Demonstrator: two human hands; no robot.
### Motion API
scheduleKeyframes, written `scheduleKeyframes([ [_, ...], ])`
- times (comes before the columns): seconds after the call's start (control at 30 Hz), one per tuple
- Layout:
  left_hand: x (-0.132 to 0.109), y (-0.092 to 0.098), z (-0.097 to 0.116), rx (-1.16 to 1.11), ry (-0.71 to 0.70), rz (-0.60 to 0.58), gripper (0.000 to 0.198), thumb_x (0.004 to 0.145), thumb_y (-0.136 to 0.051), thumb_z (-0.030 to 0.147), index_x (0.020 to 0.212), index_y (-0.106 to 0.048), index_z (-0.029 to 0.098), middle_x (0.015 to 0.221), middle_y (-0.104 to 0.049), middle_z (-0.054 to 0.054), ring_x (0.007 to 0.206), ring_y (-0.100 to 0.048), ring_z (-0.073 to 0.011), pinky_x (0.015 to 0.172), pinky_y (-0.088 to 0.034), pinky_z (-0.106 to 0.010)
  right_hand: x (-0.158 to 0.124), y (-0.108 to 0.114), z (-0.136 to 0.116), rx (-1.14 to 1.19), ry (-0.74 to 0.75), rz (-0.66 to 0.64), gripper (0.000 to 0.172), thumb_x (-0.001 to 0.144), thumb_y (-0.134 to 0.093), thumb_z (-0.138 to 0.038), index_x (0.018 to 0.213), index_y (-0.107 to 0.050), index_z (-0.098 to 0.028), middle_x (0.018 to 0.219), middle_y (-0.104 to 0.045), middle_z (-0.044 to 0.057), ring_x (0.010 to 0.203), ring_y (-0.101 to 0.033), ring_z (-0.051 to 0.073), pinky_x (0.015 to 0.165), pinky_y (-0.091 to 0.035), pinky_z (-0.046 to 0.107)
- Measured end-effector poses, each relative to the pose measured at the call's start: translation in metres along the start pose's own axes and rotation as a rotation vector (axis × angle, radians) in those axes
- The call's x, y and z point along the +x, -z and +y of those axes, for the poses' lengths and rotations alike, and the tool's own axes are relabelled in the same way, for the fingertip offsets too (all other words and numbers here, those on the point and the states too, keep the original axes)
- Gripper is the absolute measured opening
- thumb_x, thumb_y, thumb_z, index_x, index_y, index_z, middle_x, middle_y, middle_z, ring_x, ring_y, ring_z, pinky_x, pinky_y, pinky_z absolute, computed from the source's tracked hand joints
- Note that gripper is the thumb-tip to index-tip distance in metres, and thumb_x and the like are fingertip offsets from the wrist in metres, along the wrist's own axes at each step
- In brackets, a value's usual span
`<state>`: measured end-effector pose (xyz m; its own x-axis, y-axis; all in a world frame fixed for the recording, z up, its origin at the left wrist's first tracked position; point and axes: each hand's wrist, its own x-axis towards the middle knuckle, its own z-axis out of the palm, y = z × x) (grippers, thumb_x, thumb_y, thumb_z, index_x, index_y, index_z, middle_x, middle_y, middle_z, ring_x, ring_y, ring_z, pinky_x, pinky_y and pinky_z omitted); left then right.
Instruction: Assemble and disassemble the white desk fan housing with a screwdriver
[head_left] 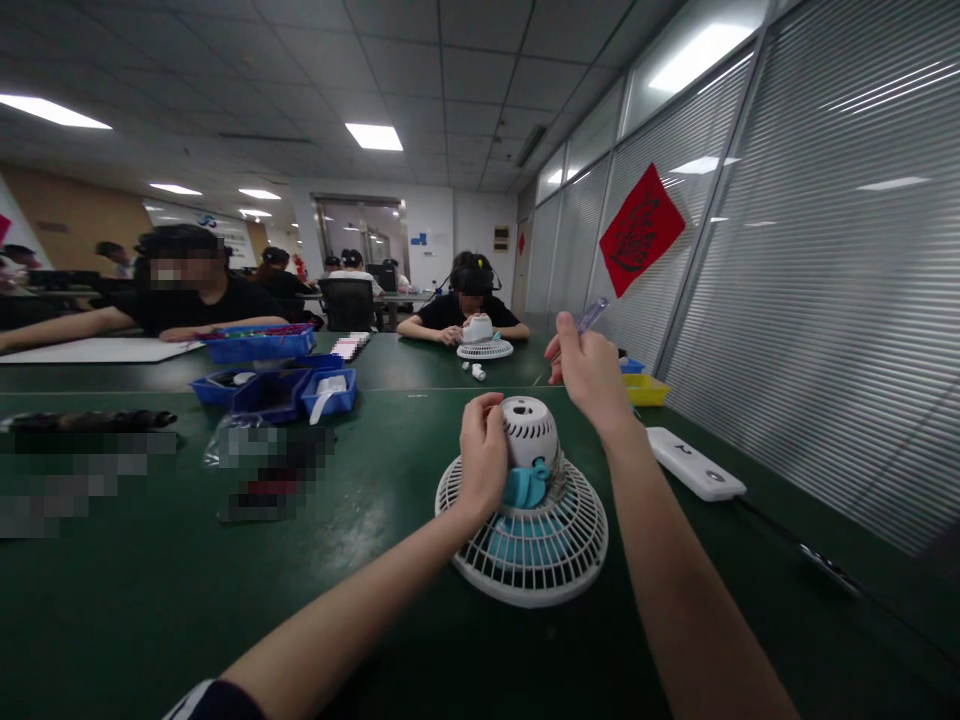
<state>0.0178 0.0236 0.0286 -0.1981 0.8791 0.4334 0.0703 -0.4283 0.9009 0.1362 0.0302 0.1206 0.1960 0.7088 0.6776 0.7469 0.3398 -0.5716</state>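
A small fan [521, 550] lies face down on the green table, its white grille below and its rounded white motor housing on top. Light blue blades show through the grille bars, and a light blue piece [527, 486] sits beside the housing. My left hand [484, 455] is closed around the left side of the housing. Raised above and to the right of the fan, my right hand [589, 370] grips a screwdriver [593, 314] by its clear purple handle. Its fingers partly hide the tool.
Blue parts trays [274, 398] stand at the left, near a clear plastic bag [238, 440]. A white power strip [696, 464] with a cord and a yellow tray [645, 389] are at the right. Across the table, a person [471, 300] handles another fan [484, 349].
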Motion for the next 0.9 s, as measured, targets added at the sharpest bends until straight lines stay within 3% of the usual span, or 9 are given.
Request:
scheduleKeyframes([
  [0.1,-0.012,-0.002,-0.003,-0.048,0.016,0.0,0.026,0.086,-0.04,0.024,0.108,-0.052,0.017,0.115,-0.057,-0.009,0.112,-0.053,-0.0205,0.101,-0.039,-0.032,-0.003,-0.005,0.002,-0.047,0.018,-0.071,0.054,0.095,-0.032,-0.052,0.07,-0.063,-0.015,0.056,-0.06,0.005,0.061,-0.063,0.018,0.072,-0.046,0.031],
  [0.2,-0.022,-0.001,-0.006,-0.063,0.008,-0.022,0.035,0.086,-0.043,0.025,0.119,-0.047,0.017,0.127,-0.052,-0.01,0.123,-0.046,-0.0213,0.108,-0.032,-0.033,-0.003,-0.007,0.005,-0.082,0.06,-0.13,0.031,0.094,-0.045,-0.035,0.079,-0.064,-0.015,0.07,-0.068,0.007,0.065,-0.065,0.017,0.074,-0.047,0.03],
  [0.3,-0.031,0.002,-0.006,-0.052,0.012,-0.041,0.044,0.086,-0.047,0.026,0.129,-0.042,0.02,0.138,-0.045,-0.009,0.132,-0.037,-0.0222,0.113,-0.025,-0.034,-0.001,-0.005,0.007,-0.023,0.033,-0.152,0.017,0.088,-0.052,-0.02,0.076,-0.061,-0.015,0.071,-0.069,0.006,0.065,-0.065,0.015,0.072,-0.05,0.029],
  [0.6,-0.041,-0.002,-0.008,0.038,0.006,-0.095,0.071,0.078,-0.059,0.027,0.14,-0.027,0.018,0.148,-0.032,-0.012,0.141,-0.024,-0.0264,0.117,-0.017,-0.039,-0.005,-0.001,0.001,0.211,-0.075,-0.238,0.015,0.09,-0.05,-0.019,0.075,-0.048,-0.017,0.055,-0.059,-0.001,0.045,-0.059,0.009,0.047,-0.048,0.019],
  [0.73,-0.042,-0.002,-0.01,0.09,-0.072,-0.087,0.072,0.076,-0.057,0.028,0.14,-0.026,0.017,0.145,-0.034,-0.014,0.139,-0.026,-0.0264,0.117,-0.016,-0.043,-0.007,-0.004,0.001,0.164,-0.017,-0.342,0.017,0.089,-0.05,-0.017,0.073,-0.046,-0.018,0.055,-0.058,-0.001,0.044,-0.059,0.009,0.048,-0.047,0.02],
  [0.9,-0.042,-0.002,-0.01,0.109,-0.086,-0.091,0.069,0.076,-0.055,0.03,0.138,-0.027,0.018,0.143,-0.035,-0.014,0.136,-0.031,-0.0272,0.115,-0.02,-0.046,-0.006,-0.006,0.003,0.111,0.039,-0.357,0.015,0.089,-0.05,-0.019,0.074,-0.048,-0.018,0.056,-0.06,0.001,0.047,-0.061,0.012,0.055,-0.049,0.025],
])
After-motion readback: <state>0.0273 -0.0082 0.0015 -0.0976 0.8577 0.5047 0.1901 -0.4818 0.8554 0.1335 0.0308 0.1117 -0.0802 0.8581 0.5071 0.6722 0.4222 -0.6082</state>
